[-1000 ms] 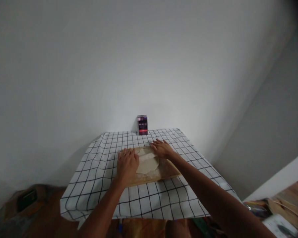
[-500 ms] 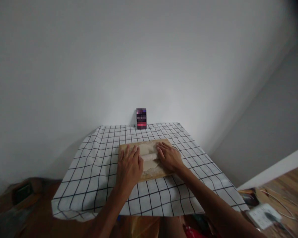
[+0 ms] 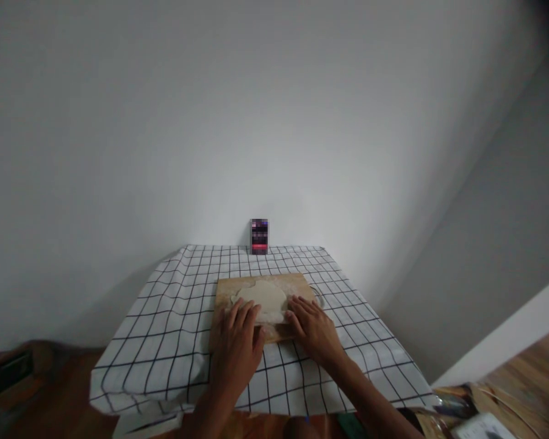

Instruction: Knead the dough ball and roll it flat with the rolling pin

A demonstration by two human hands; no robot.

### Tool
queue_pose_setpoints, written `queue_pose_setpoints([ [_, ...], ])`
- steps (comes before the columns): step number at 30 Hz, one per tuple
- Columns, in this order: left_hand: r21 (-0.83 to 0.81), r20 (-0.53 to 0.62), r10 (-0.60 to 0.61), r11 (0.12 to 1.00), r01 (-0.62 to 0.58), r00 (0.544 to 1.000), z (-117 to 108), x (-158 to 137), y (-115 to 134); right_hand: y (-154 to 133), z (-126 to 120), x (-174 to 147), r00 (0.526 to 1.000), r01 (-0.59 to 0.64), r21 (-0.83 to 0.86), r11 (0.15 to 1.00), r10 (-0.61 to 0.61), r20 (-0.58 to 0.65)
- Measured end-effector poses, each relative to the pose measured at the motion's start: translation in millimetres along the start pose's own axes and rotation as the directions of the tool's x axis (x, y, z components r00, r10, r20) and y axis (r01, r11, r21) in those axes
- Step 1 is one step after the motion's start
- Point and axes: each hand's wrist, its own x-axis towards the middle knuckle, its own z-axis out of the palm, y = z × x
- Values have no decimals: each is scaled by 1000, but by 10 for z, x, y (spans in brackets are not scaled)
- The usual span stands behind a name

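A pale, flattened sheet of dough (image 3: 264, 295) lies on a wooden board (image 3: 283, 332) dusted with flour. Across its near part runs a floury rolling pin (image 3: 273, 317), partly covered by both hands. My left hand (image 3: 241, 334) rests over the pin's left end, fingers stretched forward and the thumb apart. Over the right end lies my right hand (image 3: 312, 324), its fingers extended flat and angled inward. Neither hand has its fingers wrapped round the pin. The pin's ends are hidden beneath the hands.
A white checked cloth (image 3: 165, 341) covers the table. Against the wall at the back stands a small dark box (image 3: 258, 237), blurred out. A cardboard box (image 3: 16, 372) sits on the floor at left. A white power strip (image 3: 482, 427) lies low on the right.
Both hands and the rolling pin have moved toward me over the dough, uncovering more of the sheet beyond the pin. The whole scene sits slightly lower in the view.
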Motion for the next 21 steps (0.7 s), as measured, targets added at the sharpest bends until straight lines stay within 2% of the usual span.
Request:
queue_pose_setpoints([
  [5, 13, -41, 8, 1000, -7, 999, 34, -63, -19, -45, 29, -8, 999, -14, -17, 1000, 13, -52],
  [11, -1, -76, 1, 1000, -1, 997, -5, -87, 29, -56, 6, 63, 1000, -14, -25, 1000, 13, -28],
  [17, 36, -119, -16, 999, 20, 993, 11, -207, 115, -38, 7, 303, 1000, 29, -59, 998, -29, -1],
  [21, 45, -70, -41, 998, 44, 997, -39, -98, 134, -17, -2, 516, 999, 37, -99, 994, -33, 41],
])
